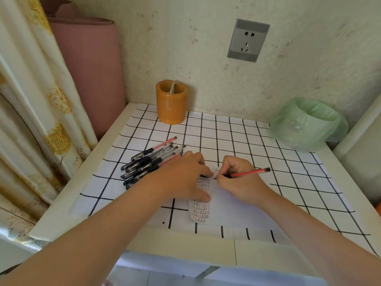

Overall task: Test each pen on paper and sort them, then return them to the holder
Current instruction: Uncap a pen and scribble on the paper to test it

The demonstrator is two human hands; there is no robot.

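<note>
My right hand [240,178] grips a red pen [252,172] in a writing hold, its tip down on a white sheet of paper [226,205] covered at its left edge with rows of small black and red marks. My left hand [185,176] lies flat on the paper's left part, fingers spread and pressing it down. A pile of several black and red gel pens [150,162] lies just left of my left hand. The orange cylindrical holder [171,103] stands at the table's back with one pale stick inside.
The table [78,193] carries a white cloth with a black grid. A bin lined with a green bag [307,123] sits at the back right. A pink rolled mat [90,75] and a curtain [31,104] stand on the left. A wall socket [248,40] is above.
</note>
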